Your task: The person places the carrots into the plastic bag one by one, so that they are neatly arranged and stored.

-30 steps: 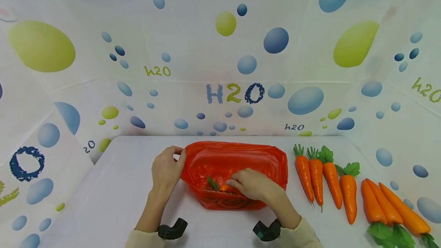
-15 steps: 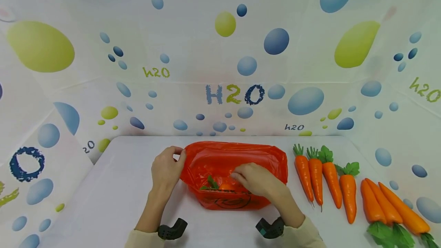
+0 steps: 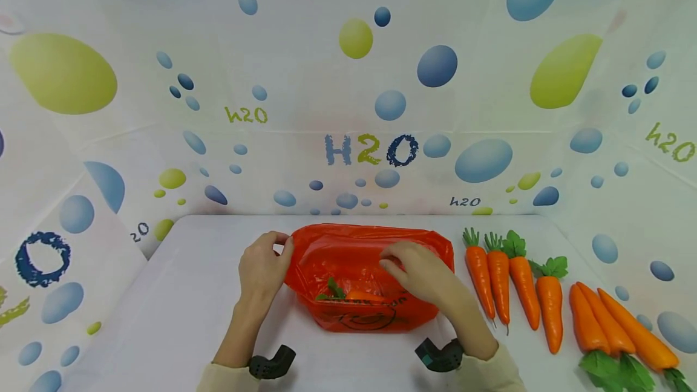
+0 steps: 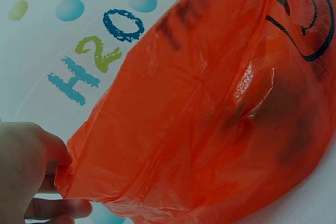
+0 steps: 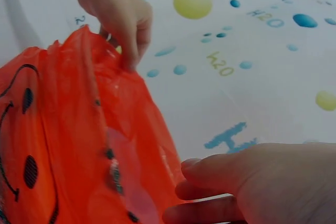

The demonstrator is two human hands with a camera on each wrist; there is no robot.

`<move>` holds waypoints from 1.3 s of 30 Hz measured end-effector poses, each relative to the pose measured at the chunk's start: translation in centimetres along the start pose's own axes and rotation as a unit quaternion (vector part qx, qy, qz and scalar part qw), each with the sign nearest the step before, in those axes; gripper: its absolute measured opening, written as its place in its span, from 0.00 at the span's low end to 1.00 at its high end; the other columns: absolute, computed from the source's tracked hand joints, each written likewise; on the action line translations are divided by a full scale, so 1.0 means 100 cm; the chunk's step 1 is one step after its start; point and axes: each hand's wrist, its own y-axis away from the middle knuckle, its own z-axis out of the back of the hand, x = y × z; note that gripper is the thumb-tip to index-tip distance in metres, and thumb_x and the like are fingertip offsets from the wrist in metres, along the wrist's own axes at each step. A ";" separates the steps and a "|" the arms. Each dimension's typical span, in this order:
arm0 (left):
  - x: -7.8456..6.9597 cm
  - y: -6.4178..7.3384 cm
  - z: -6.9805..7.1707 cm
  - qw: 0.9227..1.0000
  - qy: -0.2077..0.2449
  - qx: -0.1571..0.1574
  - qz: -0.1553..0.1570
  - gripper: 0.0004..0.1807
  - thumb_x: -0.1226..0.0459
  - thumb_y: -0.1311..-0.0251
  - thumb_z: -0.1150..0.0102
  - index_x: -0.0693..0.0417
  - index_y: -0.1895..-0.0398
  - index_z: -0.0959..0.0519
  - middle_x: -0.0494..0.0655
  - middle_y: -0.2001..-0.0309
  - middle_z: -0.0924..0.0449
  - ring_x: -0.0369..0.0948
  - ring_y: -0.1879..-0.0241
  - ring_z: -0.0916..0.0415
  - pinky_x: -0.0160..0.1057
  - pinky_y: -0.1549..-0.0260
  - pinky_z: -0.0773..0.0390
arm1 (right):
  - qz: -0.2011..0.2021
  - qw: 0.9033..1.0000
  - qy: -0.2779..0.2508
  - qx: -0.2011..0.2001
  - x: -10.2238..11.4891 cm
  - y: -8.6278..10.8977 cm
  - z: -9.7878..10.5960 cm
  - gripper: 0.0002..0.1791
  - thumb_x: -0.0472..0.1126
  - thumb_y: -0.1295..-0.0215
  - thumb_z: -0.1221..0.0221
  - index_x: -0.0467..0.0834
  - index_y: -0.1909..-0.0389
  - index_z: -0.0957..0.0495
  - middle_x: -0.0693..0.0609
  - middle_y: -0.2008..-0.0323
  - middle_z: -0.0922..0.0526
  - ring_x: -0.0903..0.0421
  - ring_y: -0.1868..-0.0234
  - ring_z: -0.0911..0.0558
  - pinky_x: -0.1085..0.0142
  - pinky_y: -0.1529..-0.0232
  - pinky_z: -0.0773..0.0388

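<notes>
A red plastic bag (image 3: 376, 259) with a black printed smiley lies with its mouth spread wide in the head view. My left hand (image 3: 264, 266) pinches the bag's left corner between thumb and fingers; the left wrist view shows the pinched film (image 4: 68, 174). Over the right part of the opening is my right hand (image 3: 423, 274), fingers loosely bent and holding nothing. Inside the bag, an orange carrot (image 3: 363, 296) and green leaves (image 3: 334, 288) show near the front rim. The rest of the contents is hidden by the film.
To the right of the bag, several carrots (image 3: 500, 283) with green tops lie side by side on the white table (image 3: 179, 319). More carrots (image 3: 612, 322) lie farther right, leaves toward the front edge. A patterned curtain (image 3: 305, 77) hangs behind the table.
My right hand has let go of the carrot and drawn up and right, away from the bag's front rim. The carrot stays in the bag. My left hand keeps its hold on the corner.
</notes>
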 end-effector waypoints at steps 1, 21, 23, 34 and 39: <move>0.000 0.000 0.000 1.000 -0.001 0.000 0.000 0.10 0.62 0.36 0.41 0.59 0.62 0.15 0.55 0.65 0.12 0.48 0.73 0.20 0.46 0.71 0.15 | -0.002 1.000 -0.003 -0.008 -0.001 0.001 0.002 0.15 0.48 0.31 0.39 0.48 0.48 0.18 0.54 0.51 0.15 0.51 0.43 0.19 0.51 0.38 0.22; 0.000 0.001 -0.001 1.000 -0.005 0.000 0.008 0.11 0.61 0.36 0.42 0.59 0.62 0.15 0.57 0.64 0.12 0.49 0.73 0.20 0.46 0.73 0.16 | -0.022 0.987 -0.019 -0.159 -0.031 0.015 0.042 0.15 0.41 0.29 0.41 0.40 0.46 0.20 0.46 0.54 0.15 0.49 0.54 0.18 0.50 0.51 0.16; 0.000 0.001 -0.001 1.000 -0.006 0.001 0.009 0.11 0.62 0.36 0.42 0.59 0.62 0.15 0.57 0.64 0.12 0.49 0.73 0.20 0.46 0.73 0.16 | -0.025 0.984 -0.013 -0.177 -0.034 0.017 0.045 0.15 0.40 0.30 0.41 0.39 0.46 0.20 0.45 0.55 0.15 0.49 0.56 0.18 0.51 0.52 0.16; 0.000 0.002 -0.001 1.000 -0.005 0.005 0.013 0.11 0.62 0.36 0.43 0.59 0.61 0.15 0.56 0.63 0.12 0.49 0.72 0.20 0.47 0.72 0.16 | -0.091 0.975 -0.023 -0.203 -0.054 0.024 0.053 0.21 0.42 0.28 0.44 0.40 0.38 0.25 0.42 0.50 0.18 0.46 0.52 0.19 0.49 0.50 0.16; 0.001 0.002 -0.001 1.000 -0.005 0.009 0.014 0.11 0.62 0.36 0.43 0.59 0.61 0.15 0.56 0.63 0.12 0.49 0.72 0.20 0.47 0.71 0.16 | -0.114 0.973 -0.023 -0.198 -0.062 0.023 0.054 0.22 0.43 0.27 0.45 0.38 0.36 0.27 0.39 0.49 0.19 0.43 0.51 0.20 0.48 0.52 0.15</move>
